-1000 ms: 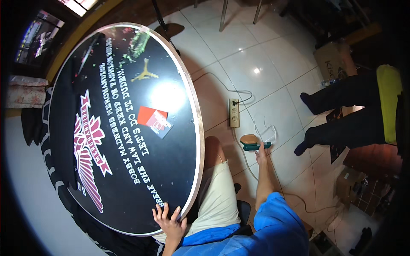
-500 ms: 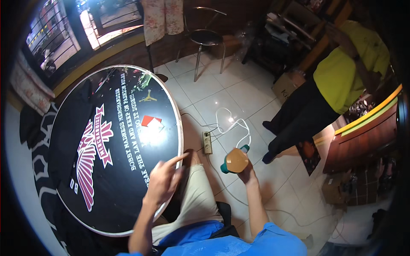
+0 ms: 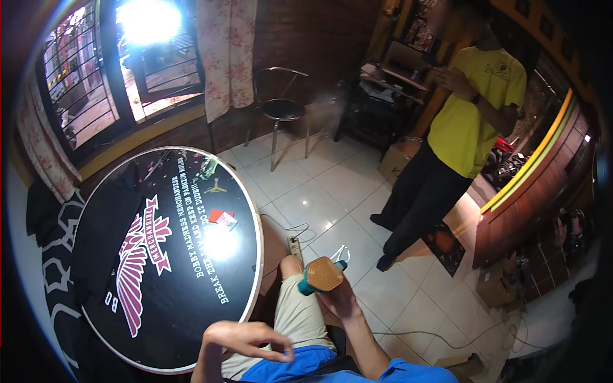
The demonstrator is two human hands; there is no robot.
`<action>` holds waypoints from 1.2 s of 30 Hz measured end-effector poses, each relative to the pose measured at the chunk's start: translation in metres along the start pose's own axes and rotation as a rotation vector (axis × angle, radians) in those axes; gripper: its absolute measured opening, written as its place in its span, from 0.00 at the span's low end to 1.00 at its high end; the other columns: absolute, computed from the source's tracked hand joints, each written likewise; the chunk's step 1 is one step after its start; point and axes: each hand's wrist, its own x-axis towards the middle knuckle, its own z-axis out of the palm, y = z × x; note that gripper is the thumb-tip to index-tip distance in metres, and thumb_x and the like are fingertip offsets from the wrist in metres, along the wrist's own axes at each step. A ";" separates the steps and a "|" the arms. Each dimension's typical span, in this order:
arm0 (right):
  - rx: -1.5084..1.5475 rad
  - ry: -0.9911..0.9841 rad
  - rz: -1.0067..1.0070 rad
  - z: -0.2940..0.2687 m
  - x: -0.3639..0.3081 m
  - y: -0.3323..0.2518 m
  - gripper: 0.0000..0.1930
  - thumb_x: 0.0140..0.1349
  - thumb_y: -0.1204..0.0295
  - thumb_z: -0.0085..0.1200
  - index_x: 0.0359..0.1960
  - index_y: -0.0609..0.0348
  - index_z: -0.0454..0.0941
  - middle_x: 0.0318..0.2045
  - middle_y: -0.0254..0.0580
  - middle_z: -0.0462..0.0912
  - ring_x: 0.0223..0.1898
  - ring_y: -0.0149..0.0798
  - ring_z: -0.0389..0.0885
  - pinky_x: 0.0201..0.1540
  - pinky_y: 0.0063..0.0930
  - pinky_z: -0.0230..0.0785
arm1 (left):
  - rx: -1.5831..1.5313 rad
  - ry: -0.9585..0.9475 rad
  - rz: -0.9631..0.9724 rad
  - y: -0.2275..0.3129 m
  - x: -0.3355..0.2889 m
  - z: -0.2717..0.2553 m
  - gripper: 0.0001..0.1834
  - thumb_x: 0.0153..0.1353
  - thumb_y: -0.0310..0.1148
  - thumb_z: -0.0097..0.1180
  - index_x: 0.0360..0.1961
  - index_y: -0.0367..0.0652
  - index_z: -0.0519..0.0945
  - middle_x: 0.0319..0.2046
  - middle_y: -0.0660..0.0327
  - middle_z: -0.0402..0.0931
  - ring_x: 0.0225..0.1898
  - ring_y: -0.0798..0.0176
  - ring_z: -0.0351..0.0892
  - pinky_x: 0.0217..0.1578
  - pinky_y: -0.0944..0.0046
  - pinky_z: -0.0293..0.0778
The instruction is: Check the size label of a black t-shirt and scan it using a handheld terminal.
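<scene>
My right hand [image 3: 341, 300] grips a teal handheld device [image 3: 322, 276] with a flat, brown, many-sided face turned up toward me. It is held up over the floor, just right of my knee; most of my fingers are hidden behind it. A white cord [image 3: 343, 253] shows looped at its far side. Over my lap, my left hand [image 3: 249, 339] hangs with loosely bent fingers and nothing in it. To its left stands a round black table [image 3: 185, 306] with printed lettering and a winged emblem, a small red-and-white card [image 3: 221, 217] lying on top.
On the tiled floor a power strip [image 3: 294, 247] sits beyond my knee, and a grey cable [image 3: 440, 338] runs to the right. A person in a yellow shirt [image 3: 476, 115] stands at the right. A metal chair [image 3: 283, 110] stands at the back, near a curtained window.
My left hand has dropped from a pointing pose beside the table edge to my lap. The device has moved left and nearer with my right hand. The view has tilted up.
</scene>
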 end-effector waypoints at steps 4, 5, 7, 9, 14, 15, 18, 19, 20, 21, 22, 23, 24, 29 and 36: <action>0.258 0.204 0.276 0.042 0.001 0.010 0.23 0.89 0.54 0.47 0.72 0.57 0.77 0.67 0.36 0.85 0.70 0.35 0.81 0.78 0.37 0.67 | -0.211 0.657 -0.391 -0.092 -0.032 0.065 0.27 0.77 0.41 0.73 0.70 0.42 0.81 0.56 0.57 0.87 0.59 0.60 0.87 0.63 0.58 0.81; 0.272 0.248 0.360 0.050 -0.002 0.016 0.22 0.89 0.54 0.50 0.71 0.54 0.77 0.66 0.37 0.86 0.69 0.35 0.82 0.78 0.37 0.68 | -0.200 0.836 -0.290 -0.103 -0.025 0.079 0.32 0.72 0.40 0.77 0.72 0.43 0.79 0.58 0.56 0.86 0.61 0.59 0.86 0.64 0.57 0.81; 0.242 0.322 0.491 0.081 -0.001 0.036 0.24 0.89 0.51 0.47 0.73 0.54 0.76 0.66 0.38 0.86 0.71 0.38 0.81 0.80 0.42 0.66 | -0.250 1.129 -0.101 -0.139 -0.014 0.102 0.49 0.60 0.41 0.88 0.77 0.44 0.73 0.64 0.55 0.82 0.64 0.57 0.84 0.67 0.54 0.81; 0.073 0.333 0.448 0.103 -0.008 0.068 0.24 0.89 0.53 0.50 0.73 0.55 0.75 0.65 0.41 0.86 0.69 0.38 0.82 0.75 0.39 0.72 | -0.091 1.179 -0.228 -0.162 -0.002 0.111 0.57 0.52 0.35 0.89 0.81 0.40 0.68 0.68 0.52 0.78 0.67 0.52 0.82 0.69 0.51 0.79; 0.085 0.299 0.519 0.159 -0.016 0.116 0.27 0.87 0.50 0.56 0.79 0.46 0.69 0.68 0.29 0.84 0.58 0.15 0.80 0.36 0.14 0.70 | -0.391 1.809 0.240 -0.234 0.030 0.129 0.39 0.81 0.48 0.65 0.81 0.36 0.68 0.70 0.54 0.77 0.68 0.58 0.79 0.67 0.54 0.76; 0.103 0.313 0.515 0.174 -0.015 0.119 0.28 0.87 0.50 0.56 0.81 0.44 0.67 0.66 0.26 0.83 0.59 0.16 0.79 0.42 0.12 0.68 | -0.315 1.796 0.345 -0.214 0.030 0.125 0.38 0.87 0.54 0.54 0.82 0.35 0.67 0.74 0.52 0.74 0.72 0.60 0.76 0.71 0.54 0.73; 0.119 0.273 0.507 0.205 -0.008 0.121 0.24 0.88 0.55 0.57 0.75 0.54 0.74 0.63 0.30 0.84 0.62 0.22 0.81 0.57 0.18 0.73 | -0.281 1.800 0.410 -0.204 0.021 0.114 0.38 0.87 0.53 0.55 0.83 0.36 0.66 0.75 0.52 0.73 0.72 0.59 0.77 0.72 0.53 0.73; 0.178 0.193 0.572 0.201 -0.006 0.127 0.23 0.88 0.56 0.57 0.72 0.60 0.77 0.61 0.34 0.85 0.61 0.24 0.82 0.61 0.22 0.76 | -0.274 1.784 0.417 -0.202 0.018 0.112 0.38 0.87 0.53 0.55 0.83 0.36 0.66 0.75 0.52 0.73 0.72 0.59 0.77 0.72 0.53 0.73; 0.201 0.132 0.628 0.196 -0.005 0.131 0.23 0.87 0.57 0.58 0.72 0.61 0.79 0.60 0.34 0.86 0.59 0.24 0.83 0.61 0.23 0.76 | -0.266 1.769 0.423 -0.200 0.016 0.109 0.38 0.87 0.53 0.56 0.83 0.36 0.66 0.75 0.52 0.73 0.72 0.59 0.77 0.72 0.53 0.73; 0.224 0.112 0.667 0.195 -0.003 0.135 0.23 0.87 0.58 0.59 0.72 0.61 0.79 0.59 0.34 0.86 0.59 0.23 0.83 0.60 0.22 0.76 | -0.263 1.753 0.429 -0.199 0.012 0.105 0.38 0.86 0.53 0.56 0.83 0.36 0.66 0.75 0.52 0.73 0.72 0.58 0.77 0.72 0.53 0.73; 0.247 0.087 0.708 0.194 -0.005 0.139 0.23 0.87 0.59 0.59 0.72 0.61 0.79 0.58 0.33 0.86 0.58 0.23 0.83 0.59 0.21 0.76 | -0.254 1.742 0.435 -0.197 0.009 0.101 0.38 0.86 0.52 0.56 0.83 0.36 0.66 0.75 0.52 0.73 0.72 0.58 0.77 0.72 0.53 0.73; 0.318 0.045 0.715 0.184 -0.010 0.153 0.20 0.86 0.59 0.59 0.69 0.59 0.81 0.56 0.33 0.86 0.58 0.23 0.83 0.58 0.20 0.77 | -0.247 1.731 0.440 -0.195 0.006 0.098 0.38 0.86 0.52 0.56 0.83 0.36 0.66 0.75 0.52 0.73 0.72 0.58 0.77 0.72 0.53 0.73; 0.314 0.048 0.705 0.186 -0.010 0.151 0.20 0.86 0.59 0.59 0.69 0.59 0.81 0.56 0.33 0.86 0.58 0.23 0.83 0.58 0.20 0.77 | -0.244 1.717 0.444 -0.195 0.004 0.095 0.38 0.86 0.52 0.57 0.83 0.36 0.66 0.75 0.52 0.73 0.72 0.58 0.77 0.72 0.53 0.73; 0.348 -0.002 0.765 0.180 -0.012 0.137 0.20 0.86 0.62 0.58 0.72 0.52 0.71 0.64 0.43 0.82 0.67 0.38 0.83 0.72 0.34 0.79 | -0.228 1.664 0.454 -0.194 -0.010 0.087 0.37 0.85 0.50 0.58 0.82 0.36 0.66 0.75 0.51 0.73 0.73 0.57 0.77 0.73 0.53 0.73; 0.284 0.121 0.861 0.157 -0.011 0.148 0.22 0.84 0.63 0.61 0.72 0.56 0.71 0.67 0.46 0.82 0.67 0.38 0.83 0.77 0.39 0.76 | -0.201 1.586 0.454 -0.195 -0.033 0.073 0.37 0.84 0.48 0.60 0.82 0.37 0.67 0.75 0.50 0.73 0.73 0.55 0.77 0.73 0.53 0.73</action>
